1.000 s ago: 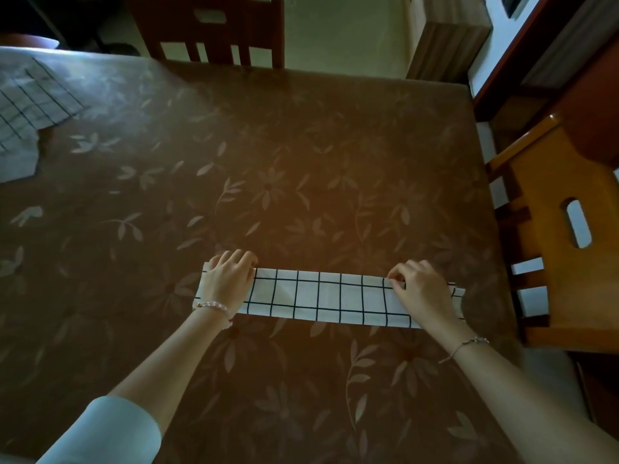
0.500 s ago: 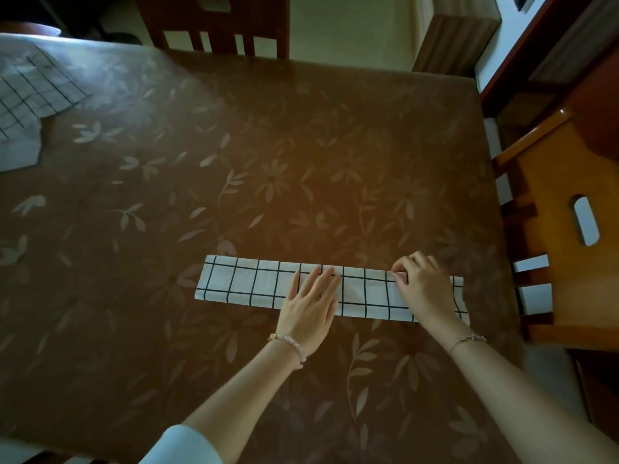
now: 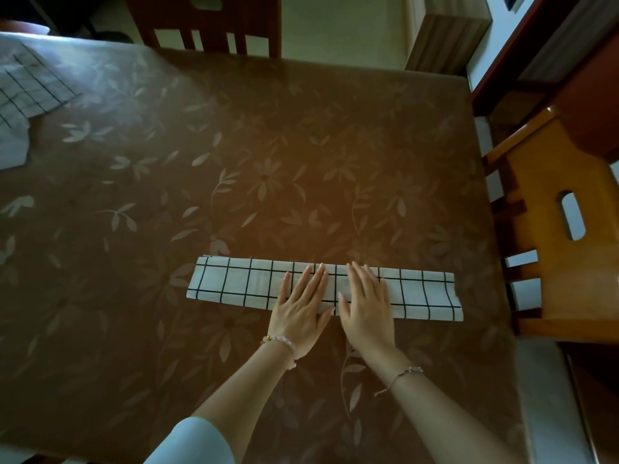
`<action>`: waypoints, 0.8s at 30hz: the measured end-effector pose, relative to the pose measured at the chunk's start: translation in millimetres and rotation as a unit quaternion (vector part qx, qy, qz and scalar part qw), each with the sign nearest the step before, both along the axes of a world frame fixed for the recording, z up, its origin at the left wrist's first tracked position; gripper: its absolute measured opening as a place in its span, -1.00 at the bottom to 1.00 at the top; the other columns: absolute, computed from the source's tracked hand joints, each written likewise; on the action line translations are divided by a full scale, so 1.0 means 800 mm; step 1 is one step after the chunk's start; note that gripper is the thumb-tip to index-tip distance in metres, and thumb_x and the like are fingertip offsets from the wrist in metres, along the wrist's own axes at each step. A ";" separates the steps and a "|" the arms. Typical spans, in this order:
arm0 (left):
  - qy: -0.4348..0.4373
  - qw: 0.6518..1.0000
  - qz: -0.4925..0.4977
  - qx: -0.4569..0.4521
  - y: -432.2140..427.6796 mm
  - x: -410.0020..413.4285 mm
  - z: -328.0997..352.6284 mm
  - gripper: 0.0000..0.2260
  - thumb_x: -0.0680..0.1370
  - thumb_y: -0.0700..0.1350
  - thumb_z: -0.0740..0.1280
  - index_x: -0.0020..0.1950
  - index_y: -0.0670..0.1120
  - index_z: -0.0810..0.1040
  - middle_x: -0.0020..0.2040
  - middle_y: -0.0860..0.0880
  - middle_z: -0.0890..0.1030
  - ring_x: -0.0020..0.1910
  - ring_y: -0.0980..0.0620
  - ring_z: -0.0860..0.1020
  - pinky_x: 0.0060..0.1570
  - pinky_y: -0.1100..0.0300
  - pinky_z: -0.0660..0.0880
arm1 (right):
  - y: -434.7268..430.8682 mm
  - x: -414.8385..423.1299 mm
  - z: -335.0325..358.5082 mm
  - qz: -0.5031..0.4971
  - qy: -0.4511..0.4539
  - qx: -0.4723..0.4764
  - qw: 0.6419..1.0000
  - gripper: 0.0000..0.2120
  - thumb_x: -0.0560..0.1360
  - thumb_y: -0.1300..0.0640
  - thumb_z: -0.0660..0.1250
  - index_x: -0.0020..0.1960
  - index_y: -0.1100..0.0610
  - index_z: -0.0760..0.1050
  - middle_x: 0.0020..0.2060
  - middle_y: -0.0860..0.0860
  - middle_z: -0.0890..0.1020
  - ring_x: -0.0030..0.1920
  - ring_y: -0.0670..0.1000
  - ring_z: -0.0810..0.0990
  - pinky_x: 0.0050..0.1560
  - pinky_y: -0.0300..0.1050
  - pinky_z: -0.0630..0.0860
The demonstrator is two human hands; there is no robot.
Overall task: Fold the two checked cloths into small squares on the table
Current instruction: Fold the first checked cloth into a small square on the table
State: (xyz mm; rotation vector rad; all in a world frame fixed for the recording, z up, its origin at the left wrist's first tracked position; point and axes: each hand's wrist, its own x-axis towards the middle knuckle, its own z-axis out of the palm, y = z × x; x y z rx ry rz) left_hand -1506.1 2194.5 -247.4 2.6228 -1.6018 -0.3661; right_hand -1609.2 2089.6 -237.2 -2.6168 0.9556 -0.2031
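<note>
A white cloth with black checks (image 3: 234, 283) lies folded into a long narrow strip across the near middle of the brown flowered table (image 3: 301, 162). My left hand (image 3: 301, 306) and my right hand (image 3: 365, 306) both rest flat on the strip's middle, side by side, fingers stretched out and pointing away from me. Neither hand grips anything. The second checked cloth (image 3: 30, 92) lies partly unfolded at the far left of the table, cut off by the frame's edge.
A dark wooden chair (image 3: 207, 25) stands at the table's far side. A light wooden chair (image 3: 562, 229) is close to the right edge. A wooden cabinet (image 3: 442, 35) and a dark door frame stand beyond the far right corner.
My left hand slid from the strip's left end to its middle. My right hand let go of the right end and moved left, lying flat beside the left hand.
</note>
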 end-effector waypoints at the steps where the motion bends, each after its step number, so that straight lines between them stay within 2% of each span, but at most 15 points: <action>1: 0.001 1.000 0.000 0.000 0.000 0.000 0.000 -0.44 0.59 0.19 -0.23 0.51 -0.07 -0.02 0.52 0.01 0.03 0.50 -0.02 -0.01 0.38 -0.07 -0.05 | 0.000 -0.003 -0.007 -0.004 0.018 0.003 1.000 -0.49 0.57 0.01 0.15 0.47 0.14 0.18 0.44 0.05 0.30 0.47 0.05 0.17 0.45 0.08 0.12; 4: -0.003 1.000 -0.002 0.003 0.001 0.001 0.001 -0.43 0.58 0.21 -0.18 0.52 -0.06 -0.04 0.53 0.02 0.02 0.50 -0.01 -0.03 0.39 -0.07 -0.06 | -0.006 -0.017 -0.018 0.014 0.071 -0.019 0.997 -0.43 0.58 -0.18 -0.08 0.51 0.05 0.02 0.50 -0.04 0.11 0.50 -0.01 0.01 0.47 0.03 -0.10; 8: 0.011 1.000 0.009 -0.006 0.002 0.002 0.003 -0.38 0.55 0.26 -0.12 0.51 -0.01 -0.15 0.53 0.07 -0.09 0.50 0.04 -0.15 0.42 -0.03 -0.18 | -0.024 -0.035 -0.017 0.023 0.117 -0.032 0.992 -0.39 0.55 -0.28 -0.17 0.52 -0.04 -0.05 0.50 -0.09 0.02 0.51 -0.03 -0.06 0.45 0.06 -0.18; 11: 0.019 0.999 0.040 -0.008 0.014 0.012 0.004 -0.36 0.52 0.31 -0.18 0.50 0.02 -0.23 0.50 0.12 -0.20 0.48 0.07 -0.24 0.41 0.01 -0.27 | -0.043 -0.055 -0.018 0.015 0.135 -0.032 0.990 -0.39 0.53 -0.30 -0.24 0.51 -0.08 -0.14 0.51 -0.11 -0.08 0.51 -0.04 -0.15 0.45 0.05 -0.25; 17: 0.009 0.994 0.104 0.011 0.069 0.065 0.005 -0.47 0.54 0.21 -0.30 0.46 0.06 -0.34 0.48 0.13 -0.29 0.44 0.12 -0.33 0.41 0.10 -0.35 | -0.076 -0.093 -0.014 0.001 0.142 -0.022 0.990 -0.39 0.49 -0.28 -0.41 0.50 -0.11 -0.22 0.50 -0.13 -0.14 0.49 -0.08 -0.24 0.45 -0.04 -0.33; 21: 0.000 0.990 0.141 0.029 0.112 0.107 0.004 -0.45 0.49 0.19 -0.38 0.46 0.09 -0.31 0.48 0.15 -0.28 0.45 0.13 -0.29 0.44 0.07 -0.27 | -0.087 -0.105 -0.012 -0.001 0.161 -0.026 0.987 -0.35 0.46 -0.31 -0.47 0.49 -0.10 -0.27 0.50 -0.10 -0.19 0.49 -0.05 -0.27 0.42 -0.09 -0.44; 24: 0.005 0.990 0.128 0.053 0.125 0.124 0.010 -0.47 0.48 0.19 -0.38 0.43 0.11 -0.35 0.47 0.17 -0.29 0.44 0.15 -0.29 0.44 0.06 -0.29 | -0.088 -0.105 -0.011 0.002 0.168 -0.024 0.985 -0.35 0.44 -0.31 -0.49 0.48 -0.11 -0.32 0.50 -0.10 -0.23 0.49 -0.05 -0.30 0.37 -0.13 -0.51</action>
